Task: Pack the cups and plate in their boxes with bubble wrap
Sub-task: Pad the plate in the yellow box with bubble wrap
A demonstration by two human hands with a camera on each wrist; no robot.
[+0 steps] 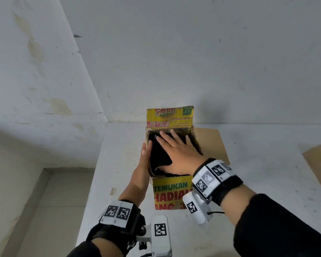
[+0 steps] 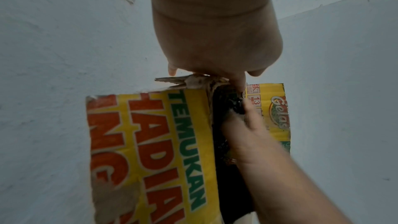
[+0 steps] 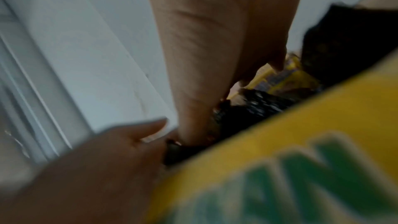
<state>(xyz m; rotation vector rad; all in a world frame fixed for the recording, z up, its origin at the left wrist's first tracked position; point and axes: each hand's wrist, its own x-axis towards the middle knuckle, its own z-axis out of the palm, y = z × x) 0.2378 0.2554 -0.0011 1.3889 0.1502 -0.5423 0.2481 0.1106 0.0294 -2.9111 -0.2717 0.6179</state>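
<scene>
A yellow printed cardboard box (image 1: 171,191) stands open on the white table (image 1: 258,182), and black bubble wrap (image 1: 159,154) fills its inside. My right hand (image 1: 176,151) lies flat on the wrap with fingers spread and straight. My left hand (image 1: 145,153) holds the box's left wall at the rim, thumb inside and fingers outside. The left wrist view shows that left hand (image 2: 215,48) on the torn edge of the box (image 2: 150,142), with my right hand (image 2: 252,134) reaching in. The blurred right wrist view shows the wrap (image 3: 258,103). No cup or plate is visible.
The box's back flap (image 1: 170,115) stands upright against the wall. A brown flap (image 1: 213,145) lies flat to the right of the box. Another brown cardboard piece (image 1: 319,164) sits at the far right. The table's left edge (image 1: 93,182) drops to the floor.
</scene>
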